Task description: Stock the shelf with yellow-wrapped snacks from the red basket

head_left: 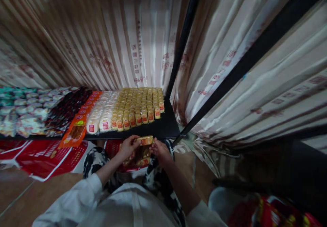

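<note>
Between my two hands is a small yellow snack packet (145, 140) with a red label. My left hand (129, 148) pinches its left end, and my right hand (159, 151) has its fingers closed at the right end. More yellow packets (143, 161) lie below my hands, on something red at my lap that is partly hidden by my arms. Just beyond, rows of the same yellow packets (139, 104) stand on a black shelf (163, 128), their red labels facing me. White round packets (98, 121) stand in rows left of them.
Left along the shelf lie an orange packet strip (79, 121), dark shiny packets (67, 111) and white wrapped packets (33, 111). A red printed sheet (48, 160) hangs below. Black poles (217, 104) and pleated curtains (143, 32) stand behind and right. Red packages (276, 213) lie lower right.
</note>
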`<action>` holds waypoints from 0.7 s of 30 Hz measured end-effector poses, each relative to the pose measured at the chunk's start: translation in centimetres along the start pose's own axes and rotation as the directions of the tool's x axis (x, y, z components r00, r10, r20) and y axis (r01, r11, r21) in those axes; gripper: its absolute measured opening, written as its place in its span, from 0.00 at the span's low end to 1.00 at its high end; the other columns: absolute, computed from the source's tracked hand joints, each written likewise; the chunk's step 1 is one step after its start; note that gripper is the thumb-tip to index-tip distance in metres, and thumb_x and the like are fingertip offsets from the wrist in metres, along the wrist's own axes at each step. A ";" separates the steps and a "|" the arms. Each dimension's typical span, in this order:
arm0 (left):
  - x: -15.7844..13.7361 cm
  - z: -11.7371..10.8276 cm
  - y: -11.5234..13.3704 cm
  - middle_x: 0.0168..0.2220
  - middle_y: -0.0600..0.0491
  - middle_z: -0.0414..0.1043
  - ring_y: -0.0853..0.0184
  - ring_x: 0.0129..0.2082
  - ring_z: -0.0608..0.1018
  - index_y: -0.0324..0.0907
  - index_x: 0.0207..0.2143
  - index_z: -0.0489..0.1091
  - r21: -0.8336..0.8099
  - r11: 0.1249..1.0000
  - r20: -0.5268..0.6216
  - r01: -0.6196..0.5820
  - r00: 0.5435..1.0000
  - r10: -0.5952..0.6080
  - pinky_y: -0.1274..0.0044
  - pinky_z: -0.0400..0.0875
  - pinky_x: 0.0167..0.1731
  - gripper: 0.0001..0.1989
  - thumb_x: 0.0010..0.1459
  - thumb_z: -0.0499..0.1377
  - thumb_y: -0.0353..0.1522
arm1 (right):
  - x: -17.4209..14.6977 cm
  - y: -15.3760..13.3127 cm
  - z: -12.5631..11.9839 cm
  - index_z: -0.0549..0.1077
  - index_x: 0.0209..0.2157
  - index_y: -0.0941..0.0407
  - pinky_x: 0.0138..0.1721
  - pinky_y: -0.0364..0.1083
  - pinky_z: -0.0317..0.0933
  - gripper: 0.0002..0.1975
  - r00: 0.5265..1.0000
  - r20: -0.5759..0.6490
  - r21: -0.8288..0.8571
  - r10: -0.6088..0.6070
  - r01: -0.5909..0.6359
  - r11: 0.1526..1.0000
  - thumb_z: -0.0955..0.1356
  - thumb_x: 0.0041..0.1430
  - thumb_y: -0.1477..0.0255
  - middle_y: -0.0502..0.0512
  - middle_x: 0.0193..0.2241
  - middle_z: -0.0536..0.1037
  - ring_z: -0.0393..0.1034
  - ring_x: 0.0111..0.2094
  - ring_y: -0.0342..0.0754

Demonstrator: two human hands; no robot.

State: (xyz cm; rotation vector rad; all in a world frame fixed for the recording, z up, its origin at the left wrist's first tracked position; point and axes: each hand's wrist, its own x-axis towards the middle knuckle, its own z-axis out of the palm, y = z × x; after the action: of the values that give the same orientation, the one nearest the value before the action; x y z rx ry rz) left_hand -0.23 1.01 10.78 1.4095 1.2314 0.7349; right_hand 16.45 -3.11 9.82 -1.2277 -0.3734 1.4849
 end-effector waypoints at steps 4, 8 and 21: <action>0.5 1.5 0.9 0.24 0.55 0.70 0.69 0.25 0.73 0.39 0.32 0.69 -0.133 0.986 0.025 0.099 0.995 -0.097 0.79 0.66 0.27 0.19 0.43 0.64 0.44 | 0.4 -1.2 -0.1 0.68 0.20 0.56 0.22 0.39 0.58 0.20 0.999 -0.037 0.087 -0.037 0.040 0.995 0.74 0.35 0.55 0.45 0.17 0.68 0.67 0.21 0.40; 0.9 4.1 1.5 0.24 0.55 0.71 0.71 0.24 0.73 0.39 0.32 0.67 -0.337 0.924 0.046 0.180 0.983 -0.175 0.79 0.68 0.27 0.22 0.40 0.67 0.44 | 1.1 -1.9 -0.6 0.73 0.29 0.55 0.25 0.39 0.60 0.20 0.982 -0.087 0.038 -0.165 0.169 0.985 0.74 0.38 0.55 0.48 0.24 0.75 0.69 0.26 0.42; 6.1 11.3 5.3 0.30 0.53 0.71 0.74 0.27 0.75 0.37 0.37 0.65 -0.551 0.807 -0.015 0.213 0.964 -0.265 0.82 0.71 0.29 0.10 0.52 0.61 0.27 | 5.5 -3.1 -3.4 0.72 0.43 0.54 0.40 0.44 0.66 0.19 0.831 -0.195 -0.206 -0.520 0.484 0.850 0.70 0.46 0.67 0.54 0.36 0.76 0.72 0.39 0.47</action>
State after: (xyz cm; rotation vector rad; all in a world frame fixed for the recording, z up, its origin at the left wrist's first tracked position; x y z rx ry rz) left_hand 13.31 3.75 12.00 0.7379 1.1223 0.8924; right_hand 21.80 1.32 8.19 -1.2875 -0.5982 0.8501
